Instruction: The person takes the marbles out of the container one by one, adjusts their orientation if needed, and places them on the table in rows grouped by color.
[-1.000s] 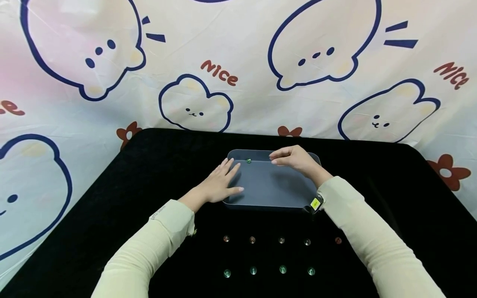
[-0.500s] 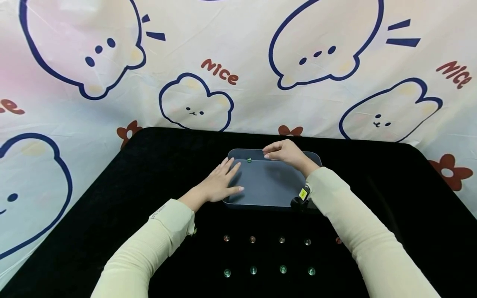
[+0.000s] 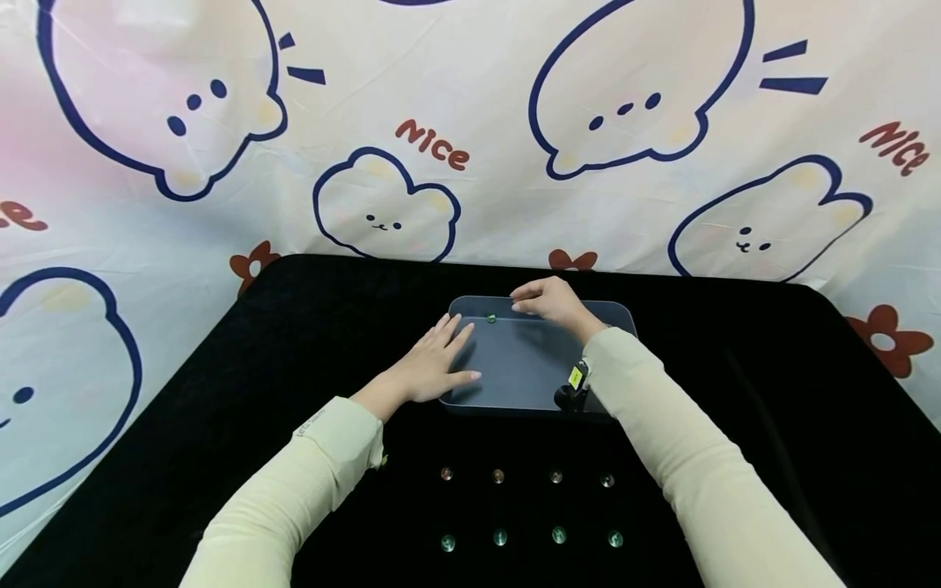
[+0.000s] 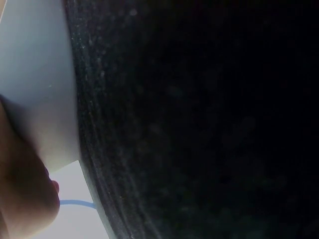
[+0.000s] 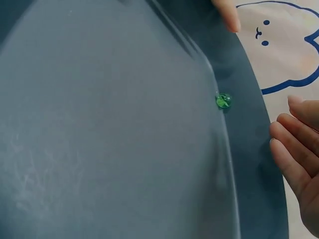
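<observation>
A shallow grey-blue tray [image 3: 529,359] sits on the black-covered table. Inside it, against the back wall, lies a clear green glass marble [image 3: 491,318], sharper in the right wrist view as a green marble [image 5: 224,101]. My left hand [image 3: 422,363] rests spread over the tray's left rim, thumb reaching inside. Over the back part of the tray is my right hand [image 3: 551,302], to the right of the marble. Its fingers [image 5: 294,154] bend loosely with a gap to the thumb, and nothing shows between them. The left wrist view catches part of the left hand [image 4: 25,194] beside the tray.
In front of the tray, a row of reddish marbles [image 3: 498,476] lies on the black cloth [image 3: 331,310]. A row of green marbles [image 3: 559,536] is nearer to me. A cartoon-printed curtain [image 3: 500,212] hangs behind the table.
My right hand has moved left along the tray's back side, closer to the green marble. Its sleeve now covers a red marble at the right. The left hand has stayed put.
</observation>
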Available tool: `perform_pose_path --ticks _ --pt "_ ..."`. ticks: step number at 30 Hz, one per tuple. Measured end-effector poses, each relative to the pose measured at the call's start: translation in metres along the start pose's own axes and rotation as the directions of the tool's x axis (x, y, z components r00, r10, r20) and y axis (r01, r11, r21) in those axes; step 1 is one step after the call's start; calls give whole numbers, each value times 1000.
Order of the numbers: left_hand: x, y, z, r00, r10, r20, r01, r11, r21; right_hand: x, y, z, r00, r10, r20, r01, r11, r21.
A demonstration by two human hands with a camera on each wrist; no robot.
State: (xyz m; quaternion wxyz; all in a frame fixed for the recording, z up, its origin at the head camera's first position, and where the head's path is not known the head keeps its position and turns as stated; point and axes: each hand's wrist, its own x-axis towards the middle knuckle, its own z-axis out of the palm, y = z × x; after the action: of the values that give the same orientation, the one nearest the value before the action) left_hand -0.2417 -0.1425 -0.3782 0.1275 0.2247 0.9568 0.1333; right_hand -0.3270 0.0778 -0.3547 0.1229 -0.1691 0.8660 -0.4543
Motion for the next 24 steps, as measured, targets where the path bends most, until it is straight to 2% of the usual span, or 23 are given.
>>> perform_pose_path --ticks 5,10,19,24 --pt "0 -1 0 1000 7 -1 -7 1000 -4 7 2 5 1000 -21 8 21 999 -46" --pt "-1 -2 1 1000 4 -1 -4 1000 -11 11 0 13 999 -5 34 9 993 -116" --pt "0 -1 0 1000 7 -7 -7 1000 -12 17 -4 23 994 27 110 -1 975 -224" --pt "0 -2 0 1000 4 3 -4 1000 -9 18 -6 27 992 29 127 11 953 -302"
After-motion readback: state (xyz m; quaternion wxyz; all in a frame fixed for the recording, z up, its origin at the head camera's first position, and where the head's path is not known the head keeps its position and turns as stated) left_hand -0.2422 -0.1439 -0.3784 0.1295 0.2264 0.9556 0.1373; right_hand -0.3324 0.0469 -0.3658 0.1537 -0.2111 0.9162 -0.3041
